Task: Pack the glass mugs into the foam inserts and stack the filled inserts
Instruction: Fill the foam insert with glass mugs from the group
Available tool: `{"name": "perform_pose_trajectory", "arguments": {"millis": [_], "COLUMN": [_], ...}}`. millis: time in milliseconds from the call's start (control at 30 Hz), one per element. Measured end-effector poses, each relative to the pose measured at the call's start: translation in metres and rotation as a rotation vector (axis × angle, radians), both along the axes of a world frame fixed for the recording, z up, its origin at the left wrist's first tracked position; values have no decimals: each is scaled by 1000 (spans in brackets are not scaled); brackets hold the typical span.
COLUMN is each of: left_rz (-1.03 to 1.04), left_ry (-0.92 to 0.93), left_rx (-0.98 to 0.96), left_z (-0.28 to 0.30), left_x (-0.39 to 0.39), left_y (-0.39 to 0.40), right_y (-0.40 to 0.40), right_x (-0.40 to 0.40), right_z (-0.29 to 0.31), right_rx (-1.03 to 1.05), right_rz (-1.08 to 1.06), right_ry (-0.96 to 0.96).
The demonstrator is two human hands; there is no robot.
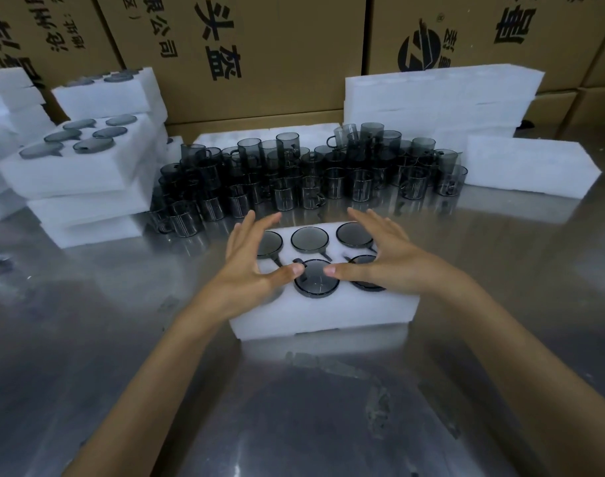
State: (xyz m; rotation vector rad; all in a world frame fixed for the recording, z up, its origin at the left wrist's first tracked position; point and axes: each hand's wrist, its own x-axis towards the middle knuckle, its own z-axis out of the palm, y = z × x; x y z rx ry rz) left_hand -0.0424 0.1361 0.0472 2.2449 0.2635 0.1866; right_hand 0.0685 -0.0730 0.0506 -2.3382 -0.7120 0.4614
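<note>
On the shiny table (87,339) right before you sits a white foam insert (325,313) with dark glass mugs (316,278) pushed into its holes. Your left hand (251,270) and right hand (387,261) are spread over it, thumbs maybe touching the front mug. Loose mugs (294,173) crowd behind, with filled inserts (80,166) stacked left.

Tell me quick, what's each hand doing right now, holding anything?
Left hand: open, fingers spread over the foam insert, holding nothing.
Right hand: open, fingers spread over it too, holding nothing.
</note>
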Motion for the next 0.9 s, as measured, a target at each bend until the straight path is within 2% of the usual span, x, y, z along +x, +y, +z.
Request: {"name": "perform_pose_trajectory", "arguments": {"millis": [167, 367, 567, 700, 767, 833, 900], "left_rz": [-20, -4, -3, 22, 102, 318, 501], "left_ry": [60, 171, 131, 65, -93, -280, -299], "left_rx": [27, 38, 8, 12, -80, -137, -9], "left_z": [4, 11, 7, -6, -13, -15, -14], "left_x": [3, 7, 5, 6, 7, 11, 20], "left_y": [-3, -1, 0, 10, 17, 34, 63], "right_y": [9, 20, 39, 43, 41, 39, 38], "right_x": [8, 1, -12, -8, -7, -8, -10], "right_z": [9, 6, 8, 13, 11, 5, -1], "right_rx": [-21, -52, -183, -224, -212, -188, -145], "right_rz": [17, -49, -59, -42, -53, -70, -86], "right_ry": [18, -77, -235, -177, -145, -160, -204]}}
